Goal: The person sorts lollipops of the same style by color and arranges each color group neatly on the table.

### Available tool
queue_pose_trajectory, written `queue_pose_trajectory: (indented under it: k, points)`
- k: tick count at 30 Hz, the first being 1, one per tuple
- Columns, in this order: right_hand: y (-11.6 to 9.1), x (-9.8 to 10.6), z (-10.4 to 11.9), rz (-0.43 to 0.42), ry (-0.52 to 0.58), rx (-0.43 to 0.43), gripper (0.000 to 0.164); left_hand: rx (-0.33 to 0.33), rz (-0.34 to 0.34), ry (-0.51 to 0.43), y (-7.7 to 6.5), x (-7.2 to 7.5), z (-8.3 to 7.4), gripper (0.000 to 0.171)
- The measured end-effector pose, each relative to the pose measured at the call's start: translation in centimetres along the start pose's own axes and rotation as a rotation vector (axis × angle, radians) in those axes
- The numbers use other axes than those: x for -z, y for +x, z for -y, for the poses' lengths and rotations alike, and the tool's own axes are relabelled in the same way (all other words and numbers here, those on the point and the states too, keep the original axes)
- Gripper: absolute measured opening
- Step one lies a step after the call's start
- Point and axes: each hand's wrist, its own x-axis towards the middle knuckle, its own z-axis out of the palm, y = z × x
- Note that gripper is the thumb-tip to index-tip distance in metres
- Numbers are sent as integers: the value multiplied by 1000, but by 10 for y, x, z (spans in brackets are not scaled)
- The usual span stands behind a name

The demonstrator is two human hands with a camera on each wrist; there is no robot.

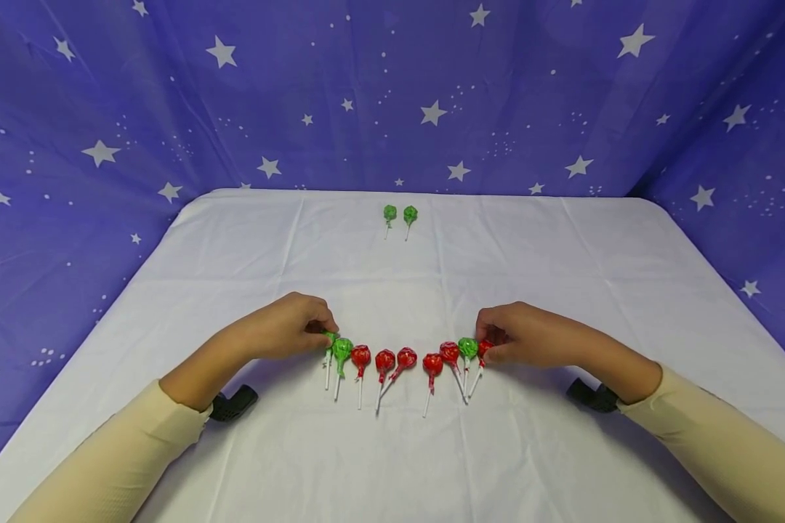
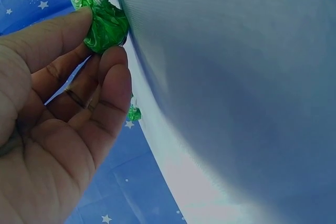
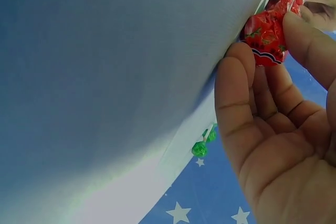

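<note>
At the head view's lower centre, the left hand (image 1: 291, 327) pinches a green lollipop (image 2: 108, 29) and the right hand (image 1: 523, 335) a red lollipop (image 3: 266, 36) by their heads, ending a curved row (image 1: 406, 357), presumably so the sticks (image 1: 328, 372) lie free.

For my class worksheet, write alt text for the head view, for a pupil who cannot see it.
A person's left hand grips a green lollipop and their right hand a red lollipop, at opposite ends of a curved row of nine on a white cloth. Two more green lollipops lie farther back, before a starry purple backdrop.
</note>
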Motion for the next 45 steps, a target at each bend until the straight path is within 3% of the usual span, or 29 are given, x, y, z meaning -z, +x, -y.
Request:
queue_pose_trajectory:
  k: [14,33,45]
  points:
    - [-3,-2,-4,-4,11,30,17,26,33,40,2,2,-5,7]
    - [-4,-2,-4,6,9,30,17,16,26,4,1,0,2,7]
    - [-3,-1,-2,-2,-5,36,17,34,0,3,10,15,3,10]
